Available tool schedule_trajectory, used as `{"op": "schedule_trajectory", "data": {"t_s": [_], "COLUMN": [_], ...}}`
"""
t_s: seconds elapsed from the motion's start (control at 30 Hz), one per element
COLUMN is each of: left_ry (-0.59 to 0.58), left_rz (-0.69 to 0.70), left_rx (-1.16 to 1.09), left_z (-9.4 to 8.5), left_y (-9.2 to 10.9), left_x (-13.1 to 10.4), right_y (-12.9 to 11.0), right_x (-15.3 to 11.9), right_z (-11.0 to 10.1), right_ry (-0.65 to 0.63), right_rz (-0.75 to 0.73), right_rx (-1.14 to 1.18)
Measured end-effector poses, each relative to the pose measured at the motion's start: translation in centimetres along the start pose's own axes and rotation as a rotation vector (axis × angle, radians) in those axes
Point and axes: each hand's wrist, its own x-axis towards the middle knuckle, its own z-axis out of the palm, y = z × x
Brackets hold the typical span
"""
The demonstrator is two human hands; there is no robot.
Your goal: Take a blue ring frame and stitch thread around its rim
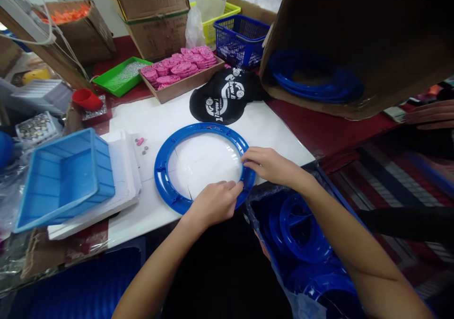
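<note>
A wide blue plastic ring [161,170] lies on a white sheet [136,226] in front of me, small moulded fittings spaced around its face. Curled over the ring's lower right rim is my left hand [217,204], its fingers closed there. My right hand [266,163] pinches the right side of the same ring. Any small part under the fingertips is hidden. Just beyond the ring rests black mesh fabric with white print [222,96]. A tiny pink piece [140,141] and small metal bits [145,151] lie to the left.
A light blue bin [71,174] stands at left on white foam. Behind are a green tray [122,78], a box of pink bundles [180,68] and a blue basket [241,37]. A carton [319,106] holds blue rings; more fill a lined bin [301,234]. Another person's hand [431,114] is at right.
</note>
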Motion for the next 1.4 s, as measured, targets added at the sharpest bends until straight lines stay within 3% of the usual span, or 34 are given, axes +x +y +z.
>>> {"op": "schedule_trajectory", "data": {"t_s": [0.23,0.47,0.67,0.8,0.97,1.1,1.23,1.4], "left_ry": [0.014,0.107,0.295,0.269,0.248,0.262,0.246,0.198], "left_rz": [-0.002,-0.042,-0.384,-0.537,-0.625,-0.639,-0.540,-0.428], "left_rx": [-0.019,-0.056,-0.294,-0.326,-0.288,-0.246,-0.226,-0.243], "left_z": [0.5,0.0,0.0,-0.3,-0.7,-0.2,0.4,0.6], "left_y": [-0.1,0.9,2.7,3.2,3.4,3.4,2.8,2.0], "left_x": [0.2,-0.8,2.0,4.3,5.6,5.8,4.7,3.0], "right_y": [-0.5,-1.2,-1.6,-2.0,-3.4,-3.5,-2.9,-2.8], "right_x": [-1.3,-1.3,-1.3,-1.2,-0.7,-0.3,-0.4,-0.6], "right_z": [2.3,2.6,2.8,2.5,1.6,0.1,-1.7,-1.9], "right_ry": [0.072,0.069,0.045,0.009,-0.080,-0.145,-0.195,-0.211], "right_rz": [0.149,0.361,0.426,0.425,0.456,0.421,0.307,0.167], "right_rx": [-0.061,-0.061,-0.134,-0.167,-0.219,-0.176,-0.042,-0.265]}}
